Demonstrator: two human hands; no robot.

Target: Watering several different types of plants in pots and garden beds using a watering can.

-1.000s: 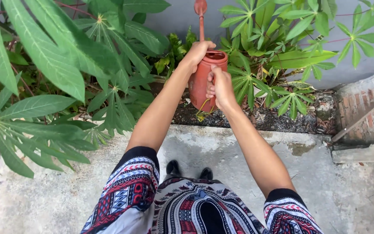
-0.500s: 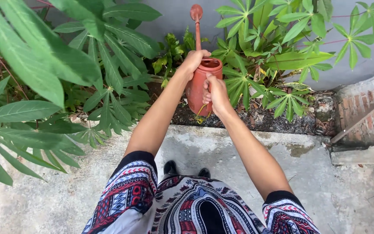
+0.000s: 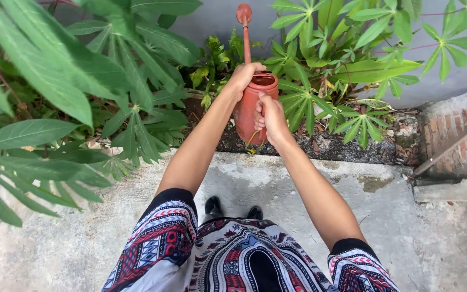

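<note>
I hold a red-brown watering can (image 3: 248, 111) out in front of me over a planted bed. Its long thin spout (image 3: 246, 32) points up and away, ending in a round rose. My left hand (image 3: 242, 77) grips the can's rim on the left side. Around the handle on the near side my right hand (image 3: 270, 116) is closed. Both arms are stretched forward. The can's open top shows a dark inside; I cannot tell if there is water.
Large green leafy plants (image 3: 82, 81) fill the left side and more (image 3: 352, 59) stand behind the can. Dark soil (image 3: 325, 146) lies under them. A concrete floor (image 3: 298, 184) is below me, a brick ledge (image 3: 460, 135) at right, a grey wall (image 3: 217, 21) behind.
The can and both hands have stayed together, shifting slightly lower in view as my head tilted; the spout's tip is now fully visible. The grip has not changed.
</note>
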